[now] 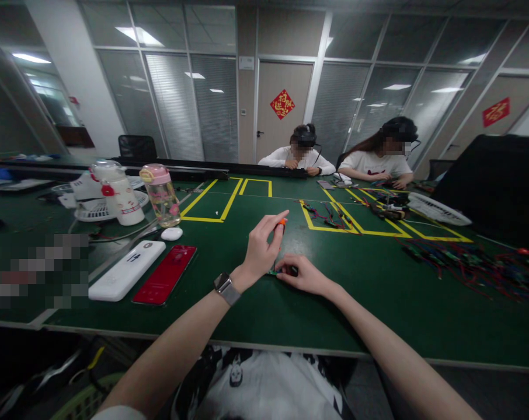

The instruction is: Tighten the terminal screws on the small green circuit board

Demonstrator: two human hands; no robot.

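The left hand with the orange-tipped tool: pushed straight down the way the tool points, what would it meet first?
Most likely the small green part on the table, pinned by the right hand. The left hand holds the tool above it, though depth is unclear.

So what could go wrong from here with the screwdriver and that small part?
The left hand holds the orange-tipped screwdriver upright over a small green part, which only the right hand steadies, so the tip might slip toward those fingers. The red phone lies near the left forearm and could be nudged.
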